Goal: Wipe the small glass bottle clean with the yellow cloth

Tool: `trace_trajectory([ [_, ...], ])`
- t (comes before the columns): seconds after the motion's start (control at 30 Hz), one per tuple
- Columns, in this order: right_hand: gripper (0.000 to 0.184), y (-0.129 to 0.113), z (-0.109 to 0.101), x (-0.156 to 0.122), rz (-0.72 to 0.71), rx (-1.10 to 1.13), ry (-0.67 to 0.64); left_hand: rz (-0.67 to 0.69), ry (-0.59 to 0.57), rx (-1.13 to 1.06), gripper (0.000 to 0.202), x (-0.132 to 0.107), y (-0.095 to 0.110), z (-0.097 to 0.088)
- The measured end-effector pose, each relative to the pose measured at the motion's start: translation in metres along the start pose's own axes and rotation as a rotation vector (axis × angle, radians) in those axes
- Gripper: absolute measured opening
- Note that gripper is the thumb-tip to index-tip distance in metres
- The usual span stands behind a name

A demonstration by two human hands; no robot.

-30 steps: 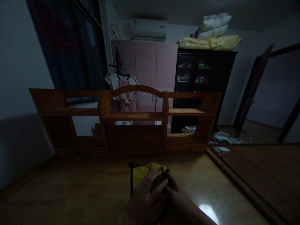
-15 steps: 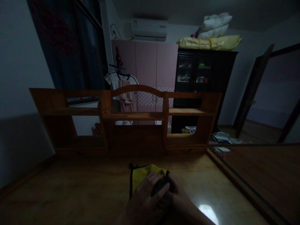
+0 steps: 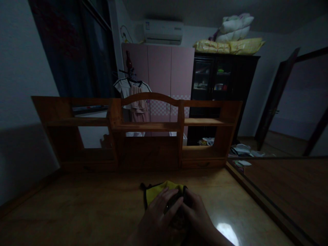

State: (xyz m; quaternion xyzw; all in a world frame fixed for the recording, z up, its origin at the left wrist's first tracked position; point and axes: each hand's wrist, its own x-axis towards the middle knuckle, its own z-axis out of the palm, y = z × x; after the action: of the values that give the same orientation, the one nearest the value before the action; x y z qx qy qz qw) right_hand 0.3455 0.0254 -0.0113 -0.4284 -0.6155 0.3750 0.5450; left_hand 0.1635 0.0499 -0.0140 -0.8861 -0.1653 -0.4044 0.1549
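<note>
At the frame's bottom center, the left hand (image 3: 158,214) spread half-curled fingers over a yellow cloth (image 3: 153,193) on a wooden desk (image 3: 84,205), while the right hand (image 3: 196,206) set bent fingers at its black edging (image 3: 185,188). Shadow hid whether either gripped firmly. Good handling probably called for a steadying left hand and small, gentle right-hand movements.

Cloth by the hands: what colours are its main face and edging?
The cloth is yellow with black edging, best seen in the head view.
</note>
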Motion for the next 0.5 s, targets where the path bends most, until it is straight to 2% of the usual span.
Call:
trace_trajectory([
  [0.23, 0.026, 0.015, -0.006, -0.005, -0.043, -0.197, 0.073, -0.013, -0.015, -0.002, 0.071, -0.002, -0.003, 0.0],
  [0.4, 0.035, 0.018, -0.007, -0.006, -0.09, -0.203, -0.019, -0.017, -0.009, -0.014, 0.074, -0.002, -0.004, -0.001],
  [0.5, 0.037, 0.02, -0.008, -0.007, -0.056, -0.183, -0.027, -0.045, 0.004, -0.005, 0.073, 0.0, -0.004, -0.004],
])
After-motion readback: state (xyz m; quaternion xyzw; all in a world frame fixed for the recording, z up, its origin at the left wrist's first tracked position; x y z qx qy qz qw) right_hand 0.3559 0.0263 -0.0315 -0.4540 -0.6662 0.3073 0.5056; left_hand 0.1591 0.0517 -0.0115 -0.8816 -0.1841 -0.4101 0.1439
